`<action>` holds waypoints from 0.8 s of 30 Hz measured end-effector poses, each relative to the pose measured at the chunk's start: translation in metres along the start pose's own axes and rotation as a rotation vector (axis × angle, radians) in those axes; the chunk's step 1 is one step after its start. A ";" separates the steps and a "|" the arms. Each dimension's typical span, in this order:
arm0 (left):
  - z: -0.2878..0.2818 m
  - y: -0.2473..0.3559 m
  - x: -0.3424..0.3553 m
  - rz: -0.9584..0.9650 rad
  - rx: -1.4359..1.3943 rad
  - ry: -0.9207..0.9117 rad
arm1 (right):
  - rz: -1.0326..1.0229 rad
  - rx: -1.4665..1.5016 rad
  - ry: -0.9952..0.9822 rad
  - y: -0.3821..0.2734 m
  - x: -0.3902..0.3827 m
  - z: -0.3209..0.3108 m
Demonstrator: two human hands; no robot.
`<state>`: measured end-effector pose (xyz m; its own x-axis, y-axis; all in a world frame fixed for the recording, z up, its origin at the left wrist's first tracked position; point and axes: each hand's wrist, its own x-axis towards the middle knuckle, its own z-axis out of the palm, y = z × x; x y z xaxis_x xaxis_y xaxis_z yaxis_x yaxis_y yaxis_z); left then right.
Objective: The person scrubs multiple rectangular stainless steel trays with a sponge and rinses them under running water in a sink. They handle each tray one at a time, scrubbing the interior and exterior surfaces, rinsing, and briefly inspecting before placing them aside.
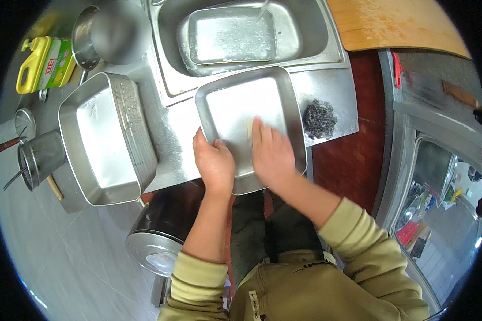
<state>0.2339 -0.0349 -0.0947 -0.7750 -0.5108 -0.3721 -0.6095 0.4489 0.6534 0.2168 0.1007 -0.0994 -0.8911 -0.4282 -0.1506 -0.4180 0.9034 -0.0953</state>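
A rectangular stainless steel tray point(241, 160) is tilted over the front edge of the sink counter, just below the basin. My left hand point(215, 163) grips its near left side, thumb over the rim. Inside the tray, my right hand point(273, 152) lies with fingers pressed down on the metal. By its fingertips shows a small pale yellow pad point(249, 128), mostly hidden under the hand and slightly blurred. To the right of the tray, a dark steel wool scourer point(319, 119) rests on the counter.
Another metal tray point(201, 35) lies in the sink point(318, 37) under running water. Stacked trays point(136, 134) stand at left, near a yellow-green jug point(47, 64), a metal pot point(84, 40) and mesh strainers point(45, 155). A wooden board point(401, 24) is at far right; a dark cylindrical bin point(168, 219) stands below.
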 end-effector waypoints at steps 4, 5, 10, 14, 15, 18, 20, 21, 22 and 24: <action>0.000 0.001 0.001 0.016 -0.018 -0.011 | 0.126 0.006 0.065 0.014 0.022 0.001; 0.001 0.000 0.001 0.017 -0.022 -0.014 | 0.118 -0.003 0.002 0.008 0.012 0.003; 0.003 -0.003 0.001 0.038 -0.044 0.002 | 0.092 -0.031 -0.036 0.006 0.011 -0.004; 0.004 -0.003 0.000 0.071 -0.041 0.017 | 0.183 -0.038 0.079 0.008 0.039 -0.002; 0.004 -0.002 0.000 0.080 -0.034 0.025 | 0.125 0.040 -0.003 0.004 0.036 0.002; 0.003 -0.002 0.000 0.087 -0.052 0.018 | -0.102 0.170 0.051 -0.006 0.023 0.010; 0.002 -0.002 0.001 0.071 -0.050 -0.002 | -0.238 0.148 0.128 -0.005 0.032 0.016; 0.002 -0.002 0.001 0.055 -0.074 -0.027 | -0.237 0.192 0.120 -0.004 0.039 0.018; 0.001 -0.002 0.001 0.087 -0.060 -0.012 | -0.280 0.197 0.202 -0.004 0.047 0.019; 0.001 -0.003 0.001 0.107 -0.042 -0.009 | -0.281 0.199 0.298 -0.006 0.056 0.016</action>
<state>0.2348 -0.0359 -0.0971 -0.8368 -0.4551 -0.3046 -0.5160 0.4693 0.7165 0.1723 0.0709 -0.1228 -0.7720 -0.6049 0.1951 -0.6349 0.7189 -0.2831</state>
